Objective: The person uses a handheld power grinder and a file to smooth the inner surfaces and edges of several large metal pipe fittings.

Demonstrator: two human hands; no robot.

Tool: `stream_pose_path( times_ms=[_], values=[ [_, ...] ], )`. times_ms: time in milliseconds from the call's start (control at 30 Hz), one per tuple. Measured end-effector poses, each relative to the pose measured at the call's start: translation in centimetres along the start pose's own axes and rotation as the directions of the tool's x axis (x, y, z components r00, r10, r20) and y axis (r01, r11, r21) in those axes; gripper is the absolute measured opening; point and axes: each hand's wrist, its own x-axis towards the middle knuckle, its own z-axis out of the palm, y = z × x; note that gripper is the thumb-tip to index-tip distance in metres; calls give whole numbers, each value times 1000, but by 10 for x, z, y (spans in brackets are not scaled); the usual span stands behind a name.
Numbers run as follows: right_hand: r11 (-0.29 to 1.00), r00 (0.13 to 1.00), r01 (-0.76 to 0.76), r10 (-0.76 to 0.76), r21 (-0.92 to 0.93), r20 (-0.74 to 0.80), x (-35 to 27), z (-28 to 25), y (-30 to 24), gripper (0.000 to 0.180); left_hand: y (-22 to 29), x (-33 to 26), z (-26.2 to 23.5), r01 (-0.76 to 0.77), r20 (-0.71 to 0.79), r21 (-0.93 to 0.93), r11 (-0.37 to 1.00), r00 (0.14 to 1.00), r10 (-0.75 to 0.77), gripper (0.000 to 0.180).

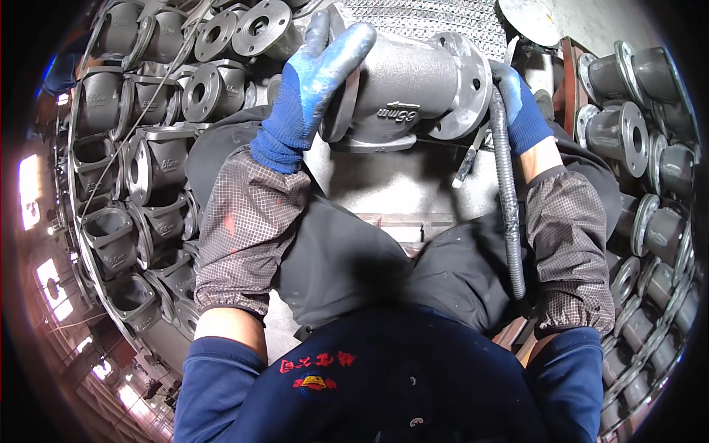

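A grey cast valve body [402, 85] with round end flanges lies crosswise in front of me, above a pale work surface between my knees. My left hand [314, 88], in a blue glove with a worn palm, is against its left flange, the thumb reaching over the rim. At the right flange [461, 85] my right hand [521, 103] grips, also gloved in blue; its fingers are partly hidden behind the metal. A ribbed flexible hose [504, 184] hangs beside the right hand down to my thigh. A narrow strip-like tool [467, 166] rests below the right flange.
Similar castings are stacked at the left [162, 159] and in a wire-sided bin at the right [628, 140]. Beyond the valve body lies a chain-like metal mesh [436, 16]. A pale round disc [530, 21] stands at the far right. A thin cable crosses the left stack.
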Motion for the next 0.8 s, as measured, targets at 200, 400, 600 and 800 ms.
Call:
stream_pose_path(
  times_ms=[200,400,600,800],
  values=[
    [975,999,-5,-4,224,41,17,7,-7,46,-21,2,-1,78,-193,-34,996,978,-84,33],
    [983,998,-19,7,-181,-63,-19,23,-30,36,-29,12,-16,327,-166,-302,895,907,-388,38],
    [508,860,498,-394,-703,324,-8,-4,3,28,-22,48,-13,557,19,-749,358,559,-829,35],
    [411,767,624,-488,-665,417,6,5,8,30,-65,33,-5,463,-7,-747,476,711,-703,36]
  ],
)
